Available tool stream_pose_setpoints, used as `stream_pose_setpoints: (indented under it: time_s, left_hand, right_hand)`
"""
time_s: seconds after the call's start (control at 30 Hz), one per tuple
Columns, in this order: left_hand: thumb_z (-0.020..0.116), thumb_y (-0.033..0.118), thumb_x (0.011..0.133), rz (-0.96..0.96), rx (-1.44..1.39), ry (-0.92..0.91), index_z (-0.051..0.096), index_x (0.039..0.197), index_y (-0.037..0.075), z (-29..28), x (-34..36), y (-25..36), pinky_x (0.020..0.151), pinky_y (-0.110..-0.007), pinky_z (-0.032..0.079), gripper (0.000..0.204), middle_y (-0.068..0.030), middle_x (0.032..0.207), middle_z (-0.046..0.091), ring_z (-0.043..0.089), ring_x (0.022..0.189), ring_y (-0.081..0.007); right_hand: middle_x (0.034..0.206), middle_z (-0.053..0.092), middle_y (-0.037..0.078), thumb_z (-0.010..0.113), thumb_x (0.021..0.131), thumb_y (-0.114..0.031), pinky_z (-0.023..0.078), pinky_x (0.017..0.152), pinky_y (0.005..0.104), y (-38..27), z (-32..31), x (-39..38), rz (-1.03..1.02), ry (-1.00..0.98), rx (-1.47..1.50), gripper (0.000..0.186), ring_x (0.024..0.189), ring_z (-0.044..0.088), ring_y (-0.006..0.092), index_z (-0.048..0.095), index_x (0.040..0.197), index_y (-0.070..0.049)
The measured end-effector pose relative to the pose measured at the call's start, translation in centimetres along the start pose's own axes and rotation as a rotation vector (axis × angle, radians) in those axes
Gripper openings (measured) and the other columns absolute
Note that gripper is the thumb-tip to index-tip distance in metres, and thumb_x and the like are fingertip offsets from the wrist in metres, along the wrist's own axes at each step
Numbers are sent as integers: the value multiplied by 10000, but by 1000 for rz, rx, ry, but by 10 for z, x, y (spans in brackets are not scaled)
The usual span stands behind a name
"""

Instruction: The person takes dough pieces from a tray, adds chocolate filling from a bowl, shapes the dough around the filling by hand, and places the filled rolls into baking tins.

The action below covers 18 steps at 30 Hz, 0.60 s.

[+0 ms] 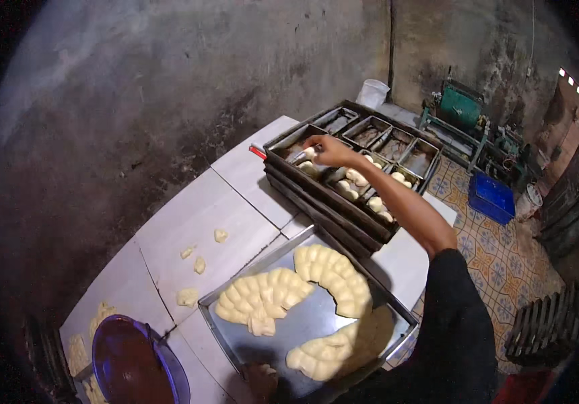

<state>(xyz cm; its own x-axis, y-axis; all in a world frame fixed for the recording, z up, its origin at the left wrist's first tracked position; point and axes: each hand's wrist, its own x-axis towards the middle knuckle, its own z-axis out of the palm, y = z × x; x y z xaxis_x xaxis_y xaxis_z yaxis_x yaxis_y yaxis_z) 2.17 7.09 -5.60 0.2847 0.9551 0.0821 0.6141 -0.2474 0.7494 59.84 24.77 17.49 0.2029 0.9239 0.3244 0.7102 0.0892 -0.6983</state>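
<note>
My right hand (324,149) reaches into the stacked dark baking molds (326,205), fingers closed on a small pale dough piece (310,153). Several dough balls (357,178) lie in the nearer mold compartments. My left hand (259,378) is low and shadowed beside a metal tray (269,350), its fingers too dark to read. On that tray are three curved groups of divided pale dough: at left (256,293), at upper right (330,276) and at lower right (323,350), the last partly in shadow.
A tiled worktop (175,195) holds dough scraps (221,236) and a purple basin (138,360) at lower left. Behind are a stained wall and white bucket (372,92). On the patterned floor are a green machine (459,101), blue crate (491,197) and stacked dark molds (545,320).
</note>
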Motion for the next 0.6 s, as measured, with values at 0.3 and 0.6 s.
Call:
stream_pose_setpoints:
  time_s: [0.3, 0.6]
  left_hand:
    - [586, 102, 864, -196, -301, 131, 558, 1184, 64, 5, 20, -19, 767, -373, 484, 324, -130, 1010, 619, 587, 911, -265]
    - [736, 70, 657, 44, -558, 55, 316, 1389, 11, 4, 110, 163, 926, -401, 438, 846, -125, 1221, 478, 480, 1131, -282]
  right_hand:
    - [1001, 650, 164, 538, 632, -47, 478, 863, 383, 86, 15, 23, -76, 314, -357, 397, 957, 618, 312, 623, 1017, 0]
    - [1073, 562, 215, 618, 888, -260, 429, 921, 429, -139, 155, -157, -238, -614, 313, 521, 1029, 551, 379, 456, 1316, -12]
